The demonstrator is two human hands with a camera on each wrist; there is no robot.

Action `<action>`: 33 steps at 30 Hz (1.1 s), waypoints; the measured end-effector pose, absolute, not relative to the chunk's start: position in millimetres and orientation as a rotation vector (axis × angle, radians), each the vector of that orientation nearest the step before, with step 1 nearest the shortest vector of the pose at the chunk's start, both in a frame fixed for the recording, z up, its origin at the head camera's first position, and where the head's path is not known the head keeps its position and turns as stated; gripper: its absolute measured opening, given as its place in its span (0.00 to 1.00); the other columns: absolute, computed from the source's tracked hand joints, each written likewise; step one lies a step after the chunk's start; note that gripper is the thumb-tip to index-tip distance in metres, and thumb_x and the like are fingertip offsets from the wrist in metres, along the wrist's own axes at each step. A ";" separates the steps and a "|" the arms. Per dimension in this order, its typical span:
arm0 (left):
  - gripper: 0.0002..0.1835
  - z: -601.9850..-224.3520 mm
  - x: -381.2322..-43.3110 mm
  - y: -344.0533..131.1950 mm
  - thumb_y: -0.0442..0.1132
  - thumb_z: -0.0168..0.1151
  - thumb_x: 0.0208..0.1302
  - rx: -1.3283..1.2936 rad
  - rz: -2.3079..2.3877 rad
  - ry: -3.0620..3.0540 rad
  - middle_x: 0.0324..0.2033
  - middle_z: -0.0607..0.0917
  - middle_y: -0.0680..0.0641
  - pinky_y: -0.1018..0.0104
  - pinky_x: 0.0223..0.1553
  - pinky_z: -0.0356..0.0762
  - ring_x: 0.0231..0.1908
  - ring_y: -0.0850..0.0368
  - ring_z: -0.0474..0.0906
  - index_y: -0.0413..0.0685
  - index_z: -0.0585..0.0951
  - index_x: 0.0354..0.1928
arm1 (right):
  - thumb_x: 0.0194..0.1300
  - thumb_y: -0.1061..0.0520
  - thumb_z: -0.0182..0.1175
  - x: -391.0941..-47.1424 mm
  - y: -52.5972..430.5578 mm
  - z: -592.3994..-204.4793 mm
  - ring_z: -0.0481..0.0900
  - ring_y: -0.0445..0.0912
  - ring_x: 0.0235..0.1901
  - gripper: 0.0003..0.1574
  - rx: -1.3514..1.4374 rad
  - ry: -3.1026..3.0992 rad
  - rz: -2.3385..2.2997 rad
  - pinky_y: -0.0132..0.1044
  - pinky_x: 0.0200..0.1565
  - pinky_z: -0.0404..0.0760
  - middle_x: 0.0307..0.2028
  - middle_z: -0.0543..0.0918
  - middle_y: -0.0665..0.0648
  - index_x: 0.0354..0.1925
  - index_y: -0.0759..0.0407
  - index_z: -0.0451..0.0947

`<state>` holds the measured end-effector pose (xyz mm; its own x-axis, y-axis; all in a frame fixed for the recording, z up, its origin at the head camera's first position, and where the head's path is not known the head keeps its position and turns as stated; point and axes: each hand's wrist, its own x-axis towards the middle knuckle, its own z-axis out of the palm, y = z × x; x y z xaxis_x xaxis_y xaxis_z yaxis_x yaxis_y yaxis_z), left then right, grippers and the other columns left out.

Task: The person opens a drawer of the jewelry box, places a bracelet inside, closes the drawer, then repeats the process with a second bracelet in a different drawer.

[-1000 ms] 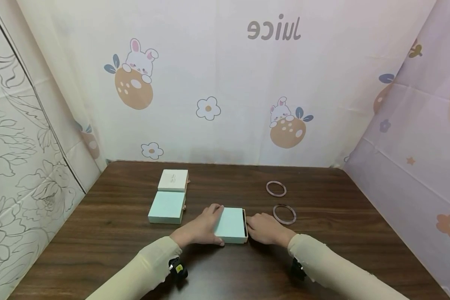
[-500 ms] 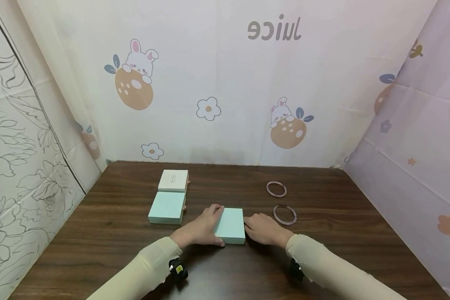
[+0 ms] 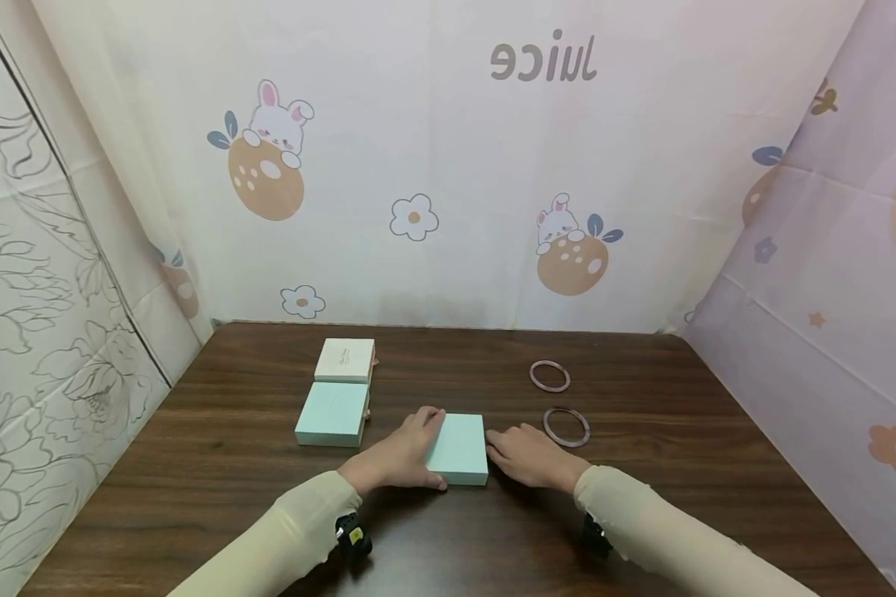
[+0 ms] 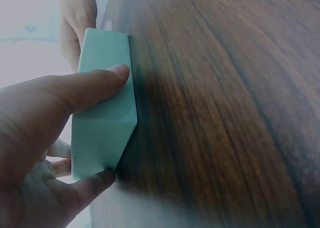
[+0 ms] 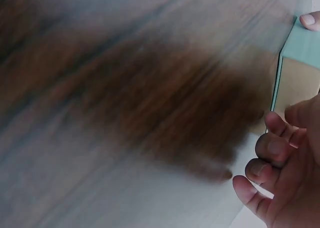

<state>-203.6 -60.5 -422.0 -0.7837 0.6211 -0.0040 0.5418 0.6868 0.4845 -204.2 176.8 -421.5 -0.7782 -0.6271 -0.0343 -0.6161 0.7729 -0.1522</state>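
Observation:
In the head view my left hand (image 3: 397, 452) grips a mint-green drawer-style gift box (image 3: 458, 448) lying on the table. Its thumb (image 4: 102, 87) lies along the near side in the left wrist view, with other fingers round the left end. At the box's right end is my right hand (image 3: 528, 458). The right wrist view shows its fingers (image 5: 272, 147) curled, the thumb against or very near the cream drawer front (image 5: 300, 82). No object shows between those fingers; the contact spot is partly hidden. From above, the drawer sits flush in its sleeve.
Another mint box (image 3: 332, 413) and a cream box (image 3: 345, 359) lie at the left, small tabs on their right sides. Two bangles, a farther one (image 3: 549, 376) and a nearer one (image 3: 567, 427), lie beyond my right hand. A printed curtain (image 3: 463, 166) hangs behind the wooden table (image 3: 448, 365).
One second ago the drawer stuck out slightly at the box's right end. My right hand moved left and the drawer slid in flush. My left hand kept its grip.

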 end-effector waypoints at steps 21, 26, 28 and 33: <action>0.59 -420.3 -193.2 -65.8 0.51 0.73 0.51 0.911 0.696 2.749 0.71 0.46 0.31 0.50 0.63 0.57 0.70 0.39 0.45 0.32 0.45 0.73 | 0.69 0.58 0.56 -237.1 185.1 -407.3 0.75 0.52 0.52 0.20 -0.928 2.869 -0.390 0.49 0.49 0.74 0.51 0.78 0.59 0.58 0.60 0.72; 0.58 -423.3 -176.1 -69.3 0.50 0.71 0.55 0.872 0.740 2.856 0.70 0.52 0.31 0.51 0.61 0.61 0.68 0.40 0.52 0.28 0.43 0.71 | 0.66 0.56 0.60 -240.9 180.3 -404.0 0.73 0.51 0.54 0.25 -0.958 2.813 -0.313 0.48 0.51 0.73 0.53 0.77 0.58 0.59 0.60 0.72; 0.56 -425.1 -170.9 -69.3 0.49 0.70 0.56 0.824 0.759 2.911 0.68 0.57 0.30 0.50 0.59 0.65 0.66 0.40 0.57 0.26 0.45 0.71 | 0.64 0.55 0.62 -242.2 179.4 -402.9 0.72 0.51 0.55 0.26 -0.976 2.791 -0.280 0.48 0.53 0.72 0.54 0.76 0.58 0.60 0.59 0.72; 0.50 -431.4 -161.6 -66.7 0.50 0.68 0.57 0.747 0.734 2.966 0.61 0.68 0.30 0.50 0.55 0.69 0.61 0.39 0.65 0.23 0.53 0.68 | 0.62 0.53 0.65 -244.4 178.8 -405.1 0.72 0.47 0.52 0.26 -1.044 2.740 -0.196 0.45 0.51 0.73 0.52 0.76 0.54 0.58 0.55 0.73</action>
